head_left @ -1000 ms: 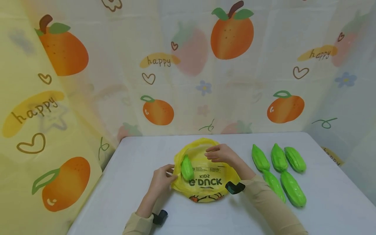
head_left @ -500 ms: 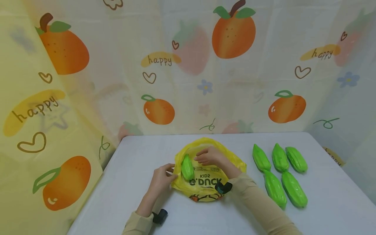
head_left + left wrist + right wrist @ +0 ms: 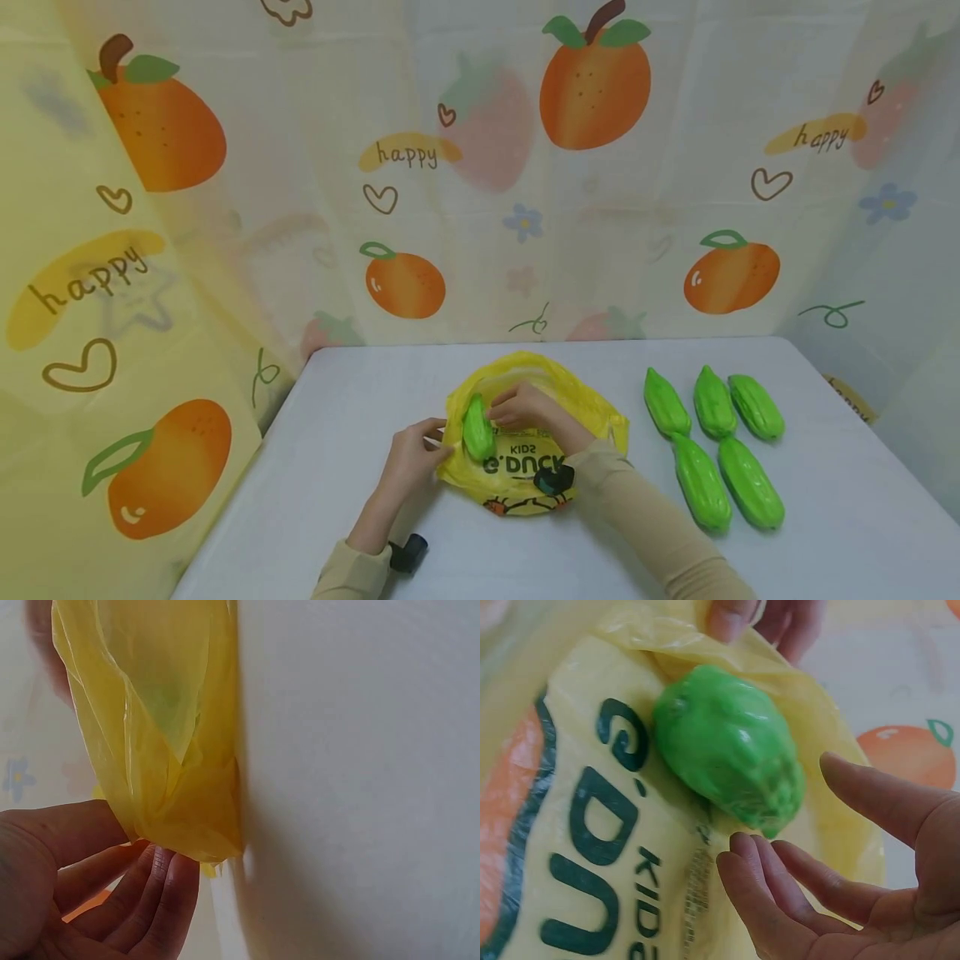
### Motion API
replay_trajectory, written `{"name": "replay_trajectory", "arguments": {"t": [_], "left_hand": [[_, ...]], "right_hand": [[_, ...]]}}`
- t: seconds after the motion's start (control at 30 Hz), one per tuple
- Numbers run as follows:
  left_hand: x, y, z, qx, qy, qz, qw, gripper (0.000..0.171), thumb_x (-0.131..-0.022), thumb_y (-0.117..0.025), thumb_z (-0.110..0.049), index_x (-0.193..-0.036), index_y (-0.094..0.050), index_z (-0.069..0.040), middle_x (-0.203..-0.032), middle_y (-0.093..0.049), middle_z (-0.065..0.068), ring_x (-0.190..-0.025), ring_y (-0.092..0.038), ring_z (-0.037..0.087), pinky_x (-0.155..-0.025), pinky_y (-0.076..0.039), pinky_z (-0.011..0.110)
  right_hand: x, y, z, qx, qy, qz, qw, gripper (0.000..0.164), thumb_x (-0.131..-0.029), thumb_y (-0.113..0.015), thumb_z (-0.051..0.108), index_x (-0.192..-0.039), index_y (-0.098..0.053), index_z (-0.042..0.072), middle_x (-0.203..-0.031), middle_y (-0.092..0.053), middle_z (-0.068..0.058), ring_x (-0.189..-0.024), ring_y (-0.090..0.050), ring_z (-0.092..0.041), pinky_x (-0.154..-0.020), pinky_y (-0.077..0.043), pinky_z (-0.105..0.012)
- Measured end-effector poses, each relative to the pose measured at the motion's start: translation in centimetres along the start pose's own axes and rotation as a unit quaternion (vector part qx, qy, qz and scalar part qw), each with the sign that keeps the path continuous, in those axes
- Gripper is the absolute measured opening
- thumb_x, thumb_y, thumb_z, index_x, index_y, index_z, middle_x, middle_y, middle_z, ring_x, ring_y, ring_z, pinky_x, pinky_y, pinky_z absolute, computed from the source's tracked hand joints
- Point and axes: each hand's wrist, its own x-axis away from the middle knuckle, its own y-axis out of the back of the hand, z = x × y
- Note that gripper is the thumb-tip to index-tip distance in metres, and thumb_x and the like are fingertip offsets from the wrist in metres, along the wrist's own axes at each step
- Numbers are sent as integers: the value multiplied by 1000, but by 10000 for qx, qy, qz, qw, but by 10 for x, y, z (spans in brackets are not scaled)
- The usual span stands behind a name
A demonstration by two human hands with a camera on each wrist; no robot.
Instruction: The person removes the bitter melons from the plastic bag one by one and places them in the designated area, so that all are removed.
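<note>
A yellow plastic bag (image 3: 592, 417) lies mouth-up on the table, its dark print upside down. In it, toward the left side, lies a glossy green ridged gourd (image 3: 477, 429), like a bitter melon with a pointed end. My left hand (image 3: 416, 454) pinches the bag's left edge between thumb and fingers; the left wrist view shows the fingers (image 3: 127, 907) under the folded film. My right hand (image 3: 525, 406) reaches over the bag's mouth to the gourd's right side. In the right wrist view, thumb and loosely bent fingers stand apart around the gourd's tip, with the fingertips (image 3: 742, 844) right beside it.
Several more green gourds (image 3: 738, 483) lie on the white table (image 3: 300, 500) right of the bag, in two rough rows. Behind the table hangs a fruit-printed curtain (image 3: 480, 233), which continues along the left side.
My right hand has moved left, from above the bag's right part to the gourd in it. The left hand keeps its hold on the bag edge.
</note>
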Motion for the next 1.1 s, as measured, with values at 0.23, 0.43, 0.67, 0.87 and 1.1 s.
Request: {"name": "replay_trajectory", "arguments": {"t": [0.23,0.43,0.67,0.87,1.1], "left_hand": [[-1,-1,0,-22,64,67,10000,37,-79,-74,-9,-115,-66,-6,-95,-69,10,-74,-66,16,-61,-56,27],[0,-1,0,-30,64,75,9999,37,-80,-73,-9,-115,-66,-6,-96,-69,10,-76,-66,16,-62,-56,27],[1,0,-2,14,49,42,10000,36,-80,-73,-9,-115,-66,-6,-95,-69,10,-76,-66,17,-63,-56,28],[1,0,-3,-13,83,48,10000,36,-80,-73,-9,-115,-66,-5,-95,-69,10,-76,-66,17,-63,-56,28],[1,1,-3,-13,91,59,9999,36,-80,-73,-9,-115,-66,-6,-96,-69,10,-77,-66,17,-63,-56,28]], "right_hand": [[-7,-10,-8,310,-166,91,9993,54,-80,-77,22,-121,-58,-9,-110,-67,-20,-93,-69,-26,-79,-57,-35],[-6,-12,-9,48,-201,105,9997,56,-80,-76,19,-122,-55,-12,-110,-66,-22,-95,-68,-28,-80,-57,-36],[-2,-14,-8,-362,-378,244,9983,57,-81,-75,15,-125,-51,-13,-112,-62,-23,-99,-66,-31,-76,-58,-37],[-2,-16,-6,-712,-515,385,9954,58,-84,-71,9,-130,-46,-14,-119,-57,-29,-105,-62,-37,-75,-58,-42],[0,-17,-4,-715,-468,419,9955,60,-84,-71,7,-132,-43,-14,-119,-57,-27,-102,-64,-35,-74,-58,-41]]}}
